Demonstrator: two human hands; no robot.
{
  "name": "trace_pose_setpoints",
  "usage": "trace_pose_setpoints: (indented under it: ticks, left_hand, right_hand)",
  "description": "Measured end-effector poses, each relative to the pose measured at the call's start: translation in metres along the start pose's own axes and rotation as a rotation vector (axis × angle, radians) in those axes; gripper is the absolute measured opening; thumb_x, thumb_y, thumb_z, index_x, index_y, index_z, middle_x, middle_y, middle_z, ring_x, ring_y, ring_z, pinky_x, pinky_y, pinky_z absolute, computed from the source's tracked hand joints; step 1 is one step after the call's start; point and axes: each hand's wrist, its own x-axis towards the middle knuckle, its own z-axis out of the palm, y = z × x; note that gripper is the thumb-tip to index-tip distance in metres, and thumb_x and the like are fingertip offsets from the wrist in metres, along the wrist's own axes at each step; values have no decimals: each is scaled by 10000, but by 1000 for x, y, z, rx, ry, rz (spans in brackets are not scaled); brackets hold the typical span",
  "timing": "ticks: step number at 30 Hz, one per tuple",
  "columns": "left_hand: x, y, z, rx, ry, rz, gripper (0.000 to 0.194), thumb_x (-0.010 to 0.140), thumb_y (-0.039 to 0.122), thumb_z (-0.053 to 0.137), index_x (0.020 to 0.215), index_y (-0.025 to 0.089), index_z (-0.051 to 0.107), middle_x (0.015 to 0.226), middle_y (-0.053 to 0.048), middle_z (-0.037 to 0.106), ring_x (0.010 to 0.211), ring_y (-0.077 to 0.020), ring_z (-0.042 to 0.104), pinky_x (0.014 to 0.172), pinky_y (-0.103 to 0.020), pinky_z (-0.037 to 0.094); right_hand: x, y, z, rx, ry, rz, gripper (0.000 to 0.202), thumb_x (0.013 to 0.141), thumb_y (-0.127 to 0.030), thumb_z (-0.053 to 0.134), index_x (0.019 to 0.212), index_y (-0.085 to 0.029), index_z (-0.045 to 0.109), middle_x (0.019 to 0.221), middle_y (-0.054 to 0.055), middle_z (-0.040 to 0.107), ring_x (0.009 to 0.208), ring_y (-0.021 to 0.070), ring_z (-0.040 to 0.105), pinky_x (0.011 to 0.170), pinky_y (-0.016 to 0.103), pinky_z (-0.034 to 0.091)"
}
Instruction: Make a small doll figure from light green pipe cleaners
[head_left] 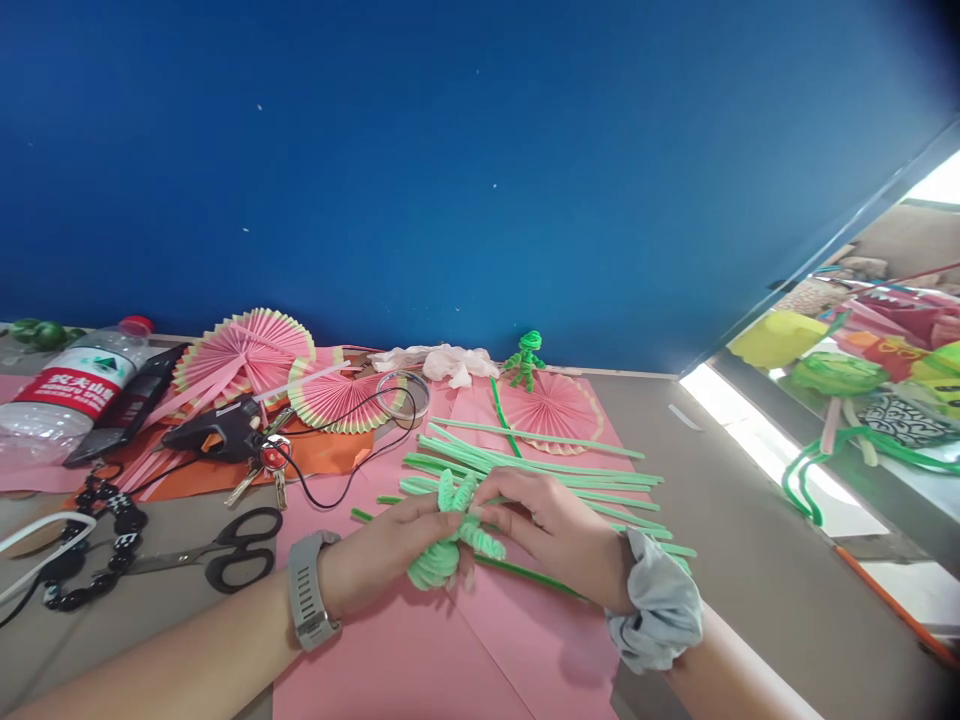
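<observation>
A light green pipe-cleaner figure (435, 566), with a coiled round part and several coiled limbs, is held above the pink paper. My left hand (386, 545) is closed around it, thumb on top. My right hand (536, 515) pinches at its upper limb with thumb and forefinger; the exact spot between the fingertips is partly hidden. Loose light green pipe cleaners (600, 478) lie spread behind and under my hands. One dark green pipe cleaner (532, 578) lies below my right hand.
A finished-looking green pipe-cleaner figure (527, 362) stands by the blue wall (480, 180) near folded pink paper fans (559, 410). At left are black-handled scissors (244, 550), a glue gun (217, 432), keys (279, 485), a beaded bracelet (126, 530) and a plastic bottle (75, 385).
</observation>
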Motion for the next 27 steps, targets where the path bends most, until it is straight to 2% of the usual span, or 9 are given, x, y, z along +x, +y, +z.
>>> trace_pose_setpoints:
  ticks: [5, 7, 10, 14, 17, 20, 24, 27]
  left_hand:
    - [1, 2, 3, -31, 7, 24, 271, 864, 376, 394, 756, 154, 505, 591, -4, 586, 490, -109, 506, 534, -245, 389]
    - [0, 2, 2, 53, 14, 47, 259, 866, 369, 396, 743, 160, 487, 605, -1, 585, 489, -101, 492, 524, -236, 381]
    - [-1, 2, 2, 231, -57, 82, 246, 873, 352, 385, 761, 159, 486, 614, 5, 574, 503, -96, 473, 509, -223, 364]
    - [-2, 4, 4, 378, -142, 120, 220, 884, 317, 352, 877, 156, 502, 649, 14, 539, 563, -104, 488, 537, -218, 385]
    - [-4, 6, 6, 507, -161, 203, 211, 880, 286, 348, 844, 163, 516, 665, 14, 536, 601, -109, 486, 580, -221, 395]
    - [-5, 6, 6, 637, -191, 241, 222, 874, 254, 353, 741, 165, 506, 660, 12, 544, 604, -110, 477, 596, -221, 384]
    - [-6, 5, 6, 707, -217, 209, 229, 876, 234, 350, 709, 165, 491, 645, 17, 544, 574, -102, 448, 575, -213, 359]
    - [-4, 3, 6, 637, -136, 243, 221, 885, 242, 336, 742, 167, 487, 678, 19, 528, 619, -109, 449, 599, -214, 363]
  right_hand:
    - [0, -2, -3, -23, 22, 136, 128, 872, -290, 435, 892, -197, 520, 715, -22, 566, 578, 93, 460, 549, 209, 366]
    - [0, -3, -5, -52, 5, 169, 137, 878, -275, 405, 826, -192, 500, 658, -36, 530, 550, 89, 432, 524, 207, 352]
    - [-2, -2, -7, -115, -30, 174, 194, 882, -229, 359, 727, -194, 471, 619, -39, 491, 531, 89, 409, 498, 211, 338]
    - [-7, 0, -16, -150, -213, 230, 237, 863, -265, 404, 643, -206, 469, 529, -37, 457, 455, 93, 395, 425, 225, 297]
    - [-8, -2, -26, -128, -313, 258, 270, 866, -249, 389, 617, -205, 484, 534, -31, 465, 443, 90, 414, 403, 216, 291]
    - [-6, -5, -28, -113, -290, 270, 246, 851, -211, 401, 633, -195, 515, 576, -38, 486, 481, 81, 424, 422, 193, 301]
    - [-5, -9, -16, -114, -182, 332, 202, 829, -224, 429, 660, -196, 537, 563, -51, 502, 478, 77, 396, 433, 189, 288]
    - [-5, -14, -7, -208, -35, 375, 203, 847, -252, 412, 676, -199, 507, 549, -48, 491, 476, 89, 394, 450, 207, 294]
